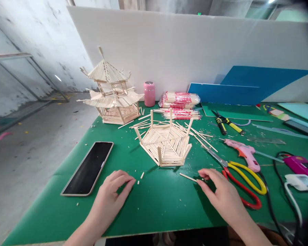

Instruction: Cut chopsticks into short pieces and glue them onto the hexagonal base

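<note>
Left hand: your left hand (115, 191) rests flat on the green counter (156, 212), fingers loosely spread, grip holding nothing; a tiny stick offcut (142, 175) lies just past its fingertips.
Right hand: your right hand (218, 191) lies palm down, grip narrow, fingertips at the near end of a loose thin stick (188, 177); you are touching it, not lifting it.
Model: the hexagonal stick base (165, 143) stands ahead of both hands, between them, apart from each.
Beside the right hand: the scissors (242, 181) lie just to its outer side, handles nearly touching it.
Beside the left hand: the phone (88, 168) lies to its outer side, near the counter edge.
Risk: a sideways sweep of the right hand could likely knock the scissors; a forward push could probably strike the base's upright posts and break a joint.
</note>
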`<state>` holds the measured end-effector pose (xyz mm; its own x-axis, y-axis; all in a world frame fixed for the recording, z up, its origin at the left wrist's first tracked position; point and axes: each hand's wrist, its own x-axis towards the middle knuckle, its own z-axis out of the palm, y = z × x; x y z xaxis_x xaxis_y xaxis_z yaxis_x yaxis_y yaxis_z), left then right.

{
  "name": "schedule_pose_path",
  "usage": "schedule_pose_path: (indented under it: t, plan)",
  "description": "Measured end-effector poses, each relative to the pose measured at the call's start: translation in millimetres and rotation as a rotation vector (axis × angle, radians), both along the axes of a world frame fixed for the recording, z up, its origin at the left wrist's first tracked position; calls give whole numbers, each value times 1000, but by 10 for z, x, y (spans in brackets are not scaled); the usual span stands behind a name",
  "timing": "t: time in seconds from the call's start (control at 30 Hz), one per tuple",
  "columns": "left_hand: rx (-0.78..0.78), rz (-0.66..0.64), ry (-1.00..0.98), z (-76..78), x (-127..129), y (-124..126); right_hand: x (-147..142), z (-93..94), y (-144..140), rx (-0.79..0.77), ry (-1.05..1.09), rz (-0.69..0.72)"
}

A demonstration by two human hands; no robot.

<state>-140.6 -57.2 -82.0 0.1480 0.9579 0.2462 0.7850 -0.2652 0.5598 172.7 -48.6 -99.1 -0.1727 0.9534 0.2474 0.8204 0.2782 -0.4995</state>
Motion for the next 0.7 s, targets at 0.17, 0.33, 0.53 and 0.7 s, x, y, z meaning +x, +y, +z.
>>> schedule_pose_path:
  t: [0.17,0.33,0.53,0.7]
  plan:
    - [1,37,62,-30,57,-73,-50,-148,-42,75,-144,88]
    - [-45,33,274,32,142,-25,-6,-134,-25,98,-151,120]
    - [-62,3,527,74,310,90,44,-143,-13,143,-161,79]
    - [-74,-24,684,82,381,157,13,-110,-3,124,-169,65]
